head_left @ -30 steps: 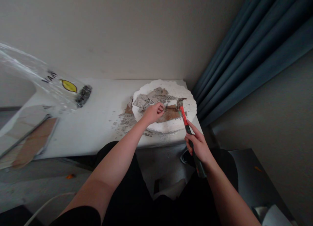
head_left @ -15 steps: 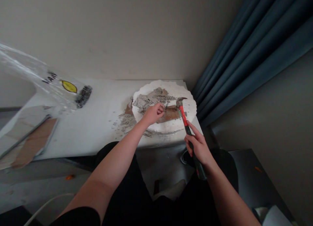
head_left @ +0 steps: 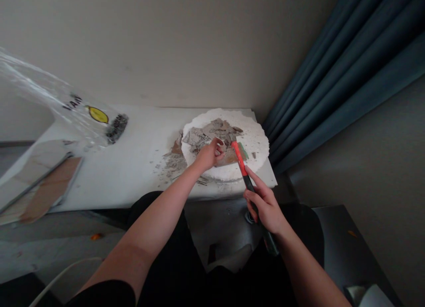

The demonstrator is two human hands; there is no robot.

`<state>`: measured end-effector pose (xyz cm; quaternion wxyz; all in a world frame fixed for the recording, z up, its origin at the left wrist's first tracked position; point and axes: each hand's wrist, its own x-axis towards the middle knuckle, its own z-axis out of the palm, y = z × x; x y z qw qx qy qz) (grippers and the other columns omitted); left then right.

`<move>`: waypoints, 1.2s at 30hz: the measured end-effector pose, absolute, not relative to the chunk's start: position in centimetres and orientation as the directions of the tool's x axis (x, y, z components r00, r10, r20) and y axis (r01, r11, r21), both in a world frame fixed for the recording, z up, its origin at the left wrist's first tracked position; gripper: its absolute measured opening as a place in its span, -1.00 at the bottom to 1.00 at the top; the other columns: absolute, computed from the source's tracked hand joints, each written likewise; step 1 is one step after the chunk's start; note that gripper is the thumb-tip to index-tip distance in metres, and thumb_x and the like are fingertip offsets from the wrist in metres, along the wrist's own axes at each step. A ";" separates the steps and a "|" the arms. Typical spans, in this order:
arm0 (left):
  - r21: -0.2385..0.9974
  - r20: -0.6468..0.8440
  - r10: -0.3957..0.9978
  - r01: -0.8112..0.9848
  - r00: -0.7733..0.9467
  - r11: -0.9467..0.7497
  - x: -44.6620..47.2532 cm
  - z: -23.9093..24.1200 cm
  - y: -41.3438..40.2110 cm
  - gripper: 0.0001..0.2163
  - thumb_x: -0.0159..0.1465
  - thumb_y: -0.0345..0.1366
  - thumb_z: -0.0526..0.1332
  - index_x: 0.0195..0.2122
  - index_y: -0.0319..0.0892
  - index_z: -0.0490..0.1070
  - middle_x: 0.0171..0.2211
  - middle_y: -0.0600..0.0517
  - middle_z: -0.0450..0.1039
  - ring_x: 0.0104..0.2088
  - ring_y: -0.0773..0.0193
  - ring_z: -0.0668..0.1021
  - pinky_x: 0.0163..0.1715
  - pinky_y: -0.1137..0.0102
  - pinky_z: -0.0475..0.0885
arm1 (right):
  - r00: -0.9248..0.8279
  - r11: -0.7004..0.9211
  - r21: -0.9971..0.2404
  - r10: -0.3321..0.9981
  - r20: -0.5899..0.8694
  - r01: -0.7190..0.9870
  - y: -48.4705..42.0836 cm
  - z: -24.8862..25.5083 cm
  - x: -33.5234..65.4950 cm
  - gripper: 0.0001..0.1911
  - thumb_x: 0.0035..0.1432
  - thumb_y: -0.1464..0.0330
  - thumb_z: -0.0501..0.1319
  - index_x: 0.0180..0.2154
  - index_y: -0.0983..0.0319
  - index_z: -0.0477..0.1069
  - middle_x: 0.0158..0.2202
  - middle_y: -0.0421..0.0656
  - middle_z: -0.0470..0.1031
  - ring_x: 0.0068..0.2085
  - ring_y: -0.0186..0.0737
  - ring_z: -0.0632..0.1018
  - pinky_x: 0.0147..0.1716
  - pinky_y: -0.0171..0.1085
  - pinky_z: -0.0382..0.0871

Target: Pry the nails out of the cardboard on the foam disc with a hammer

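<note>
The right hand (head_left: 265,205) is wrapped around the dark grip of a red-handled hammer (head_left: 238,155), index finger laid along the shaft. The hammer head rests among grey and brown broken shards (head_left: 206,134) piled on a round white foam disc (head_left: 257,138) at the desk's (head_left: 133,165) right end. The left hand (head_left: 208,155) sits just beside the head, fingers curled together; whether they pinch anything cannot be told. A clear plastic bag (head_left: 66,107) lies far left.
</note>
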<state>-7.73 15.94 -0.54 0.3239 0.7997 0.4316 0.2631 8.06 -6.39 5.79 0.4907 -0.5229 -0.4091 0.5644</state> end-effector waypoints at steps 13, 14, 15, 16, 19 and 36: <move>0.746 0.153 0.871 0.524 0.466 -0.411 -7.7 -1.4 16.0 -0.58 0.15 -0.31 0.32 0.02 -0.14 0.26 -0.34 0.05 0.58 -0.43 0.28 0.55 -0.39 0.38 0.35 | -0.014 -0.231 -0.963 0.973 -0.232 -0.142 -6.5 6.1 7.3 -0.23 0.30 0.26 0.20 0.46 0.09 0.02 -0.68 -0.44 0.18 -0.75 -0.41 0.20 -0.78 -0.44 0.07; 0.745 0.150 0.872 0.527 0.465 -0.409 -7.7 -1.3 16.0 -0.58 0.15 -0.31 0.32 0.01 -0.13 0.26 -0.34 0.05 0.58 -0.43 0.27 0.55 -0.39 0.38 0.35 | -0.013 -0.236 -0.961 0.971 -0.237 -0.144 -6.4 6.1 7.3 -0.22 0.30 0.26 0.20 0.47 0.10 0.02 -0.68 -0.44 0.17 -0.75 -0.41 0.20 -0.78 -0.44 0.07; 0.752 0.147 0.870 0.519 0.470 -0.407 -7.7 -1.3 16.0 -0.59 0.15 -0.29 0.32 0.01 -0.13 0.26 -0.34 0.05 0.59 -0.44 0.28 0.55 -0.40 0.38 0.36 | -0.008 -0.234 -0.962 0.972 -0.235 -0.144 -6.4 6.0 7.3 -0.22 0.30 0.25 0.21 0.47 0.10 0.02 -0.68 -0.43 0.17 -0.75 -0.41 0.20 -0.77 -0.44 0.08; 0.764 0.145 0.867 0.503 0.477 -0.404 -7.8 -1.3 15.9 -0.60 0.17 -0.27 0.31 0.01 -0.12 0.25 -0.33 0.05 0.59 -0.46 0.28 0.54 -0.41 0.38 0.35 | -0.002 -0.224 -0.964 0.974 -0.226 -0.141 -6.4 5.9 7.3 -0.22 0.31 0.24 0.21 0.47 0.10 0.02 -0.68 -0.43 0.18 -0.74 -0.41 0.20 -0.77 -0.44 0.08; 0.776 0.149 0.863 0.485 0.482 -0.404 -7.7 -1.4 15.9 -0.60 0.18 -0.23 0.30 0.01 -0.12 0.24 -0.32 0.06 0.59 -0.49 0.30 0.52 -0.43 0.38 0.35 | 0.002 -0.216 -0.968 0.976 -0.218 -0.125 -6.4 5.9 7.4 -0.23 0.31 0.24 0.21 0.47 0.11 0.02 -0.68 -0.42 0.18 -0.74 -0.40 0.21 -0.76 -0.43 0.10; 0.743 0.130 0.856 0.522 0.500 -0.418 -7.7 -1.4 15.9 -0.59 0.17 -0.31 0.30 0.02 -0.12 0.24 -0.27 0.04 0.61 -0.43 0.30 0.55 -0.39 0.40 0.35 | 0.027 -0.215 -0.967 0.975 -0.221 -0.133 -6.6 5.8 7.6 -0.27 0.33 0.26 0.18 0.45 0.05 0.05 -0.63 -0.41 0.25 -0.73 -0.42 0.22 -0.76 -0.44 0.12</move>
